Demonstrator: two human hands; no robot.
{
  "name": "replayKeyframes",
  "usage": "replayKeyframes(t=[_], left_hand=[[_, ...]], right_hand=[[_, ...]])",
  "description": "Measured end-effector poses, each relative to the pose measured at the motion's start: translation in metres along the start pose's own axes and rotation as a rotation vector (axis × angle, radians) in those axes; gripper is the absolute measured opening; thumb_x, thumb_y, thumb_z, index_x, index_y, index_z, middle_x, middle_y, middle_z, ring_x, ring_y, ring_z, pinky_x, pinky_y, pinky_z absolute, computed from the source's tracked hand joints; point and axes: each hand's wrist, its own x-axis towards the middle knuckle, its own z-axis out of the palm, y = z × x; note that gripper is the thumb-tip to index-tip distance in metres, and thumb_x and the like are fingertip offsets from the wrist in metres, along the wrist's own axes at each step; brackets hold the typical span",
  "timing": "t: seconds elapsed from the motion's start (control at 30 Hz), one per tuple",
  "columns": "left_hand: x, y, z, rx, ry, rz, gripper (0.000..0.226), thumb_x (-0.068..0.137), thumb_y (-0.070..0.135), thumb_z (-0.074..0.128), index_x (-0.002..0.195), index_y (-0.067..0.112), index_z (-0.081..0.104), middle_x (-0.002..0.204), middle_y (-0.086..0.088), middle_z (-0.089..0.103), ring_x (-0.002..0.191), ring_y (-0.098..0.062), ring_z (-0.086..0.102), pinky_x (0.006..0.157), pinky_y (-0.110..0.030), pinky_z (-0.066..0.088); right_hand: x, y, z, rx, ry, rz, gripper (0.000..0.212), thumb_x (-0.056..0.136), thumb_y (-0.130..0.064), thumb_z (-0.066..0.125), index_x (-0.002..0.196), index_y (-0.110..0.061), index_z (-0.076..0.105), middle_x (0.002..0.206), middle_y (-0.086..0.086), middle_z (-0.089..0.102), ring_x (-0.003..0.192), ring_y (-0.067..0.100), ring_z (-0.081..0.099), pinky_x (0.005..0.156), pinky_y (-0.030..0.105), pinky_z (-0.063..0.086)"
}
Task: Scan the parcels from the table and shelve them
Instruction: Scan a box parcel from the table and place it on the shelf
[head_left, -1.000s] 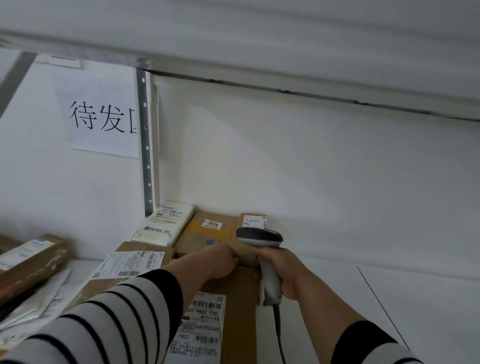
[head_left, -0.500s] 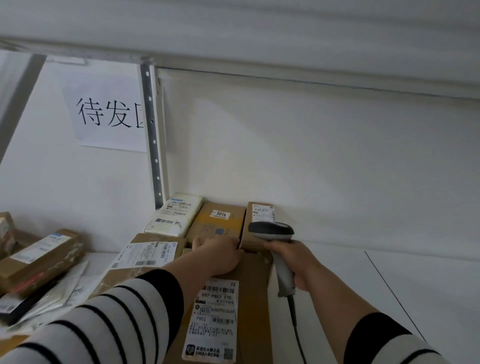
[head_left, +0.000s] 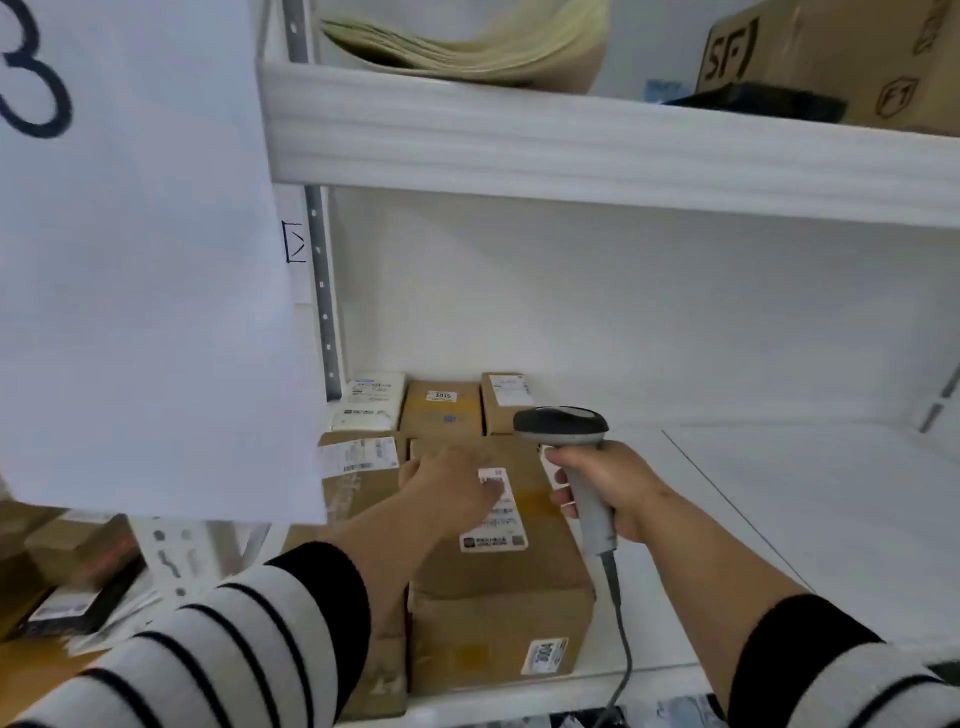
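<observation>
A long cardboard parcel (head_left: 498, 587) lies on the white shelf (head_left: 779, 519), its near end at the shelf's front edge and its far end running back toward the wall. A white shipping label (head_left: 496, 512) is stuck on its top face and a small sticker (head_left: 543, 657) on its near end face. The person's left hand (head_left: 447, 488) rests flat on top of the parcel, fingers stretched out and relaxed, partly covering the far end of the label. The right hand (head_left: 610, 488) is just to the right of the parcel, fingers wrapped tight around the grey handle of a barcode scanner (head_left: 563, 428), whose dark head sits above the parcel's far right corner. The scanner's cable (head_left: 621, 644) hangs down past the shelf's front edge.

To the left, touching the long parcel's side, lies a lower brown box (head_left: 358, 478) with a label on its far end. Behind these, against the back wall, stand three more parcels in a row: a white padded mailer (head_left: 371, 402) on the left, a brown box marked 3015 (head_left: 441, 410) in the middle, and a narrow brown box (head_left: 506, 397) on the right.

On the shelf above there is a stack of pale envelopes (head_left: 467, 41) and, far right, a cardboard carton (head_left: 831, 57). A large white paper sheet (head_left: 135, 286) hangs at the left, hiding much of that side. Both sleeves are striped black and white.
</observation>
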Motion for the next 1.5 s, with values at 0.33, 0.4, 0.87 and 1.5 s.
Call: replayKeyframes(t=[0.33, 0.4, 0.87, 1.5], left_hand=[[-0.14, -0.067, -0.014, -0.143, -0.08, 0.153, 0.035, 0.095, 0.032, 0.048, 0.129, 0.033, 0.059, 0.123, 0.002, 0.063, 0.115, -0.025, 0.057, 0.105, -0.044, 0.042], [-0.162, -0.079, -0.02, -0.167, -0.12, 0.143, 0.029, 0.096, 0.031, 0.048, 0.119, 0.026, 0.065, 0.112, 0.002, 0.066, 0.107, -0.022, 0.059, 0.099, -0.038, 0.047], [-0.275, -0.27, -0.039, -0.614, 0.058, -0.53, 0.014, 0.097, 0.027, 0.056, 0.097, 0.017, 0.066, 0.098, -0.002, 0.07, 0.087, -0.013, 0.066, 0.067, -0.025, 0.048], [-0.318, -0.594, -0.15, -0.712, 0.23, -0.84, 0.011, 0.095, 0.035, 0.058, 0.098, 0.026, 0.063, 0.1, 0.001, 0.068, 0.091, -0.014, 0.065, 0.069, -0.028, 0.05]], right_hand=[[-0.144, 0.033, 0.076, -0.038, -0.048, 0.038, 0.027, 0.087, -0.021, 0.075, 0.102, 0.0, 0.067, 0.072, 0.017, 0.071, 0.069, 0.03, 0.074, 0.059, 0.034, 0.057], [-0.158, 0.041, 0.094, -0.06, -0.091, 0.042, 0.027, 0.088, -0.021, 0.075, 0.104, -0.002, 0.067, 0.073, 0.015, 0.072, 0.07, 0.03, 0.074, 0.061, 0.035, 0.058], [-0.183, 0.034, 0.248, -0.171, -0.524, 0.006, 0.02, 0.087, -0.022, 0.075, 0.097, -0.005, 0.071, 0.074, 0.012, 0.073, 0.069, 0.026, 0.074, 0.055, 0.029, 0.055], [-0.144, 0.017, 0.592, -0.215, -0.518, 0.076, 0.031, 0.086, -0.03, 0.077, 0.097, -0.002, 0.069, 0.08, 0.015, 0.074, 0.07, 0.025, 0.073, 0.062, 0.033, 0.058]])
